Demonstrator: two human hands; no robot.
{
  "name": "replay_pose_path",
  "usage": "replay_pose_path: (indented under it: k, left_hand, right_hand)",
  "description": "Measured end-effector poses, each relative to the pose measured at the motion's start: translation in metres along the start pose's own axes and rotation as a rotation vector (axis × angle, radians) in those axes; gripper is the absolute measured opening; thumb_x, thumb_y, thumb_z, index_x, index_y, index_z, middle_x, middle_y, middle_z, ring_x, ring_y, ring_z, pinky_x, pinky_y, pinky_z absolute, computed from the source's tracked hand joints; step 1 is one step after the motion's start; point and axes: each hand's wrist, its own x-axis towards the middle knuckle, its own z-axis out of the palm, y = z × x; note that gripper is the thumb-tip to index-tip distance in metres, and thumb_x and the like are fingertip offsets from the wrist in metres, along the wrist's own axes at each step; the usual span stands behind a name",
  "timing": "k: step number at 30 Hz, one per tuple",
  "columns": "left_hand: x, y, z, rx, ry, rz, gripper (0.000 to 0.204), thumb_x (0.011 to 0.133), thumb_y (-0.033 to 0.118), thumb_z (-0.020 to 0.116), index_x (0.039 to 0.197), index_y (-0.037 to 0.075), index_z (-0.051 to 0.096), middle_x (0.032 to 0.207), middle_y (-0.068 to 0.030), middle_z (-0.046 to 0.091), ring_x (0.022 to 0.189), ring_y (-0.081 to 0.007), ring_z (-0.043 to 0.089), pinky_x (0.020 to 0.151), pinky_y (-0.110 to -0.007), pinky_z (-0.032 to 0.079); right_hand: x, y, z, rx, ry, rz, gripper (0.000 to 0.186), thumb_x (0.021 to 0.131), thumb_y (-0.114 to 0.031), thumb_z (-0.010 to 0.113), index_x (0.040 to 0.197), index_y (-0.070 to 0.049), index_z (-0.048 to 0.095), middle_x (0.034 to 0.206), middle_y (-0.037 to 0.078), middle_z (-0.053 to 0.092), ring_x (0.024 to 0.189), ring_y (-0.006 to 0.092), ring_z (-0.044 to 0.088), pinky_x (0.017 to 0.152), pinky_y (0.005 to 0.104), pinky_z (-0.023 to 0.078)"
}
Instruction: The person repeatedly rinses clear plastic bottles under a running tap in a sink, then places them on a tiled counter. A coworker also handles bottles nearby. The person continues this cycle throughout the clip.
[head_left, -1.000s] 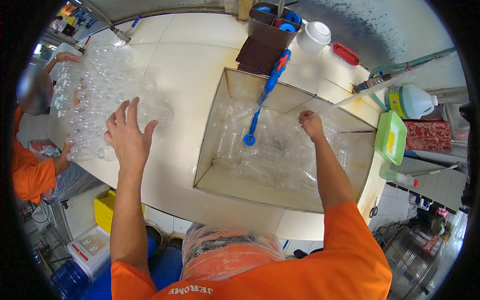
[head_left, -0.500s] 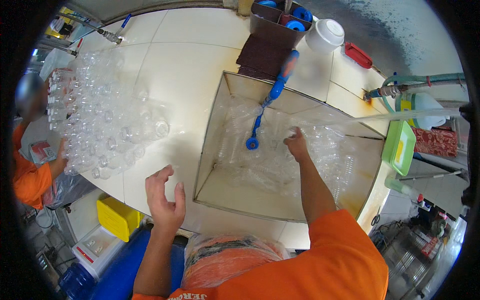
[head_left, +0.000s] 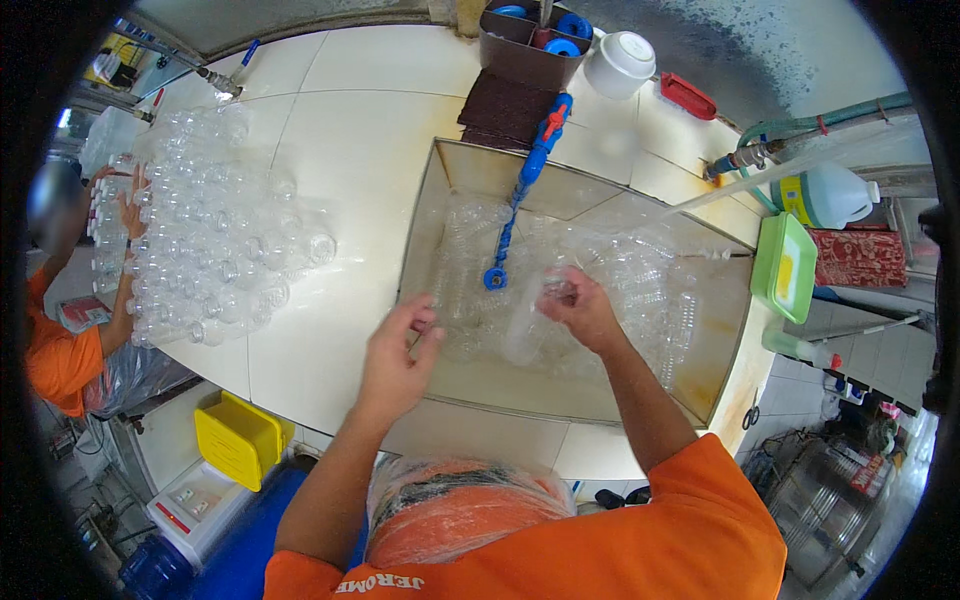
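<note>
Clear plastic bottles point(head_left: 660, 265) lie in a metal basin point(head_left: 730, 365) of water in front of me. My right hand point(head_left: 582, 312) is closed round the end of one clear plastic bottle point(head_left: 523, 328), tilted above the water and smeared by motion. Over the basin's left edge, my left hand point(head_left: 400, 355) is held with thumb and fingers apart, and nothing shows in it. Between the bottles, a blue pipe point(head_left: 510, 235) with a red valve handle point(head_left: 554, 122) reaches over the basin from the back edge.
Many clear bottles point(head_left: 215, 235) stand grouped on the white tiled counter point(head_left: 350, 150) at left, where a co-worker's hands point(head_left: 130, 210) touch them. Behind the basin are a dark divided holder point(head_left: 515, 45) and a white tub point(head_left: 620, 65). A green container point(head_left: 783, 268) sits at right.
My right hand has lifted a bottle and drawn it left and nearer. My left hand has moved right to the basin's edge. The co-worker's hands have shifted among the standing bottles.
</note>
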Motion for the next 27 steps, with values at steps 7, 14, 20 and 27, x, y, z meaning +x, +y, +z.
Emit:
replay_pose_path:
  k: [7, 14, 20, 27]
  left_hand:
    - [0.009, -0.062, 0.048, -0.399, -0.273, -0.520, 0.058, 0.100, 0.031, 0.058, 0.149, 0.009, 0.038, 0.120, -0.0109, 0.062, 0.102, -0.0236, 0.061, 0.084, -0.039, 0.052]
    - [-0.027, -0.078, 0.054, -1.009, -0.245, -0.937, 0.043, 0.104, 0.038, 0.050, 0.139, 0.015, 0.044, 0.115, -0.0064, 0.055, 0.101, -0.0242, 0.057, 0.090, -0.047, 0.052]
    - [-0.055, -0.046, 0.038, -1.160, -0.371, -0.957, 0.050, 0.104, 0.047, 0.047, 0.143, 0.017, 0.041, 0.109, -0.0092, 0.059, 0.094, -0.0253, 0.060, 0.083, -0.046, 0.054]
    - [-0.076, -0.029, -0.054, -1.247, -0.071, -0.872, 0.051, 0.106, 0.047, 0.041, 0.145, 0.013, 0.043, 0.109, -0.0154, 0.064, 0.096, -0.0289, 0.065, 0.084, -0.047, 0.056]
  right_hand:
    - [0.019, 0.033, 0.053, 0.035, -0.190, 0.308, 0.039, 0.095, -0.036, 0.063, 0.106, 0.001, 0.068, 0.088, 0.010, 0.069, 0.075, 0.0208, 0.065, 0.069, 0.0340, 0.054]
    - [0.092, 0.092, 0.147, -1.006, -0.513, -0.286, 0.047, 0.087, -0.036, 0.069, 0.121, -0.003, 0.063, 0.115, 0.023, 0.065, 0.103, 0.0350, 0.066, 0.088, 0.0459, 0.054]
    - [0.054, 0.115, 0.169, -1.374, -0.596, 0.114, 0.066, 0.083, -0.026, 0.070, 0.144, -0.019, 0.048, 0.151, 0.018, 0.038, 0.135, 0.0469, 0.041, 0.104, 0.0601, 0.043]
    - [0.040, 0.119, 0.016, -1.387, -0.469, -0.025, 0.066, 0.078, -0.028, 0.072, 0.136, -0.004, 0.054, 0.149, 0.025, 0.038, 0.136, 0.0451, 0.039, 0.114, 0.0519, 0.034]
